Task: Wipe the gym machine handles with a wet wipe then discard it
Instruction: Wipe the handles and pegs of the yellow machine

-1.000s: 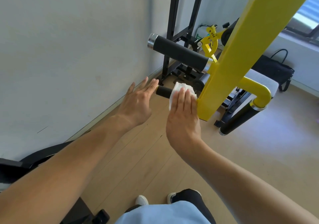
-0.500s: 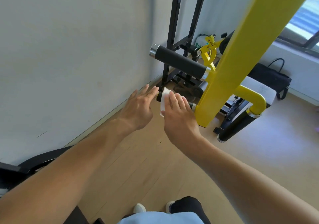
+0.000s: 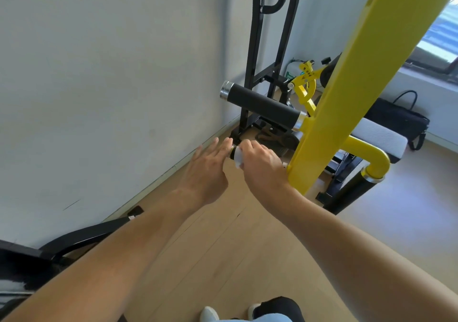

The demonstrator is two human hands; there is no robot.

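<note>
Gripping wet wipe point(image 3: 238, 158) round handle point(image 3: 232, 152) — right hand point(image 3: 262, 170) — left hand point(image 3: 208, 170) flat, empty

Bright daylight enters from the window point(image 3: 438, 56) at far right, blown out and slightly bluish. Soft sheen on the pale wooden floor point(image 3: 396, 222) at right. Plain white wall point(image 3: 99, 73) at left evenly lit, faint shadows. Wide-angle bending at edges; near forearms large, soft; slight motion blur overall.
</note>
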